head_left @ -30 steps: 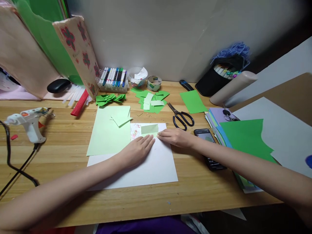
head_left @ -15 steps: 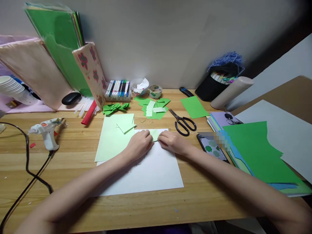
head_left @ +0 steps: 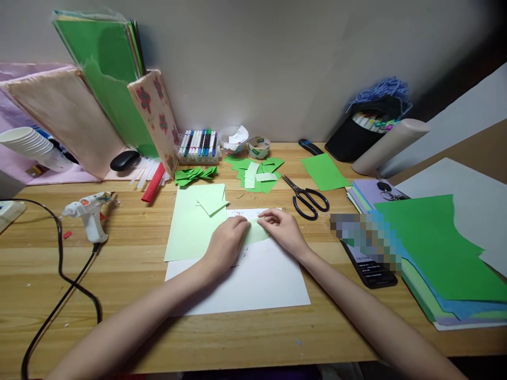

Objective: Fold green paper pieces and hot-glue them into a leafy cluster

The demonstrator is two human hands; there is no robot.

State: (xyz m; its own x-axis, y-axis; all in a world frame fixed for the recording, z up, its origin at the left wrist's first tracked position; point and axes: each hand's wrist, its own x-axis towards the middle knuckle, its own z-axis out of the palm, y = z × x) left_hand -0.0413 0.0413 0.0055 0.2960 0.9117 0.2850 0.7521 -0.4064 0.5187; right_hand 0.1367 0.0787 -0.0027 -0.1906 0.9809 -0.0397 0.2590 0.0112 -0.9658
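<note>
A small pale green paper piece [head_left: 256, 233] lies on a white sheet [head_left: 253, 279] in the middle of the wooden desk. My left hand [head_left: 227, 240] has its fingers curled and pinches the piece's left end. My right hand [head_left: 282, 228] pinches its right end from above, fingers bent. The piece bulges a little between the two hands. A larger pale green sheet [head_left: 194, 221] lies just left of my hands, with a folded pale green triangle [head_left: 213, 202] on top.
Black scissors [head_left: 307, 198] lie right of my hands, a phone [head_left: 366, 261] further right beside a stack of coloured paper [head_left: 431, 248]. Green paper scraps [head_left: 255, 171] and markers [head_left: 198, 143] sit behind. A glue gun [head_left: 90, 214] with its cord lies at the left.
My hands went from lying flat beside the pale green piece to closing on its ends and lifting it slightly. The camera view tilted up and shifted.
</note>
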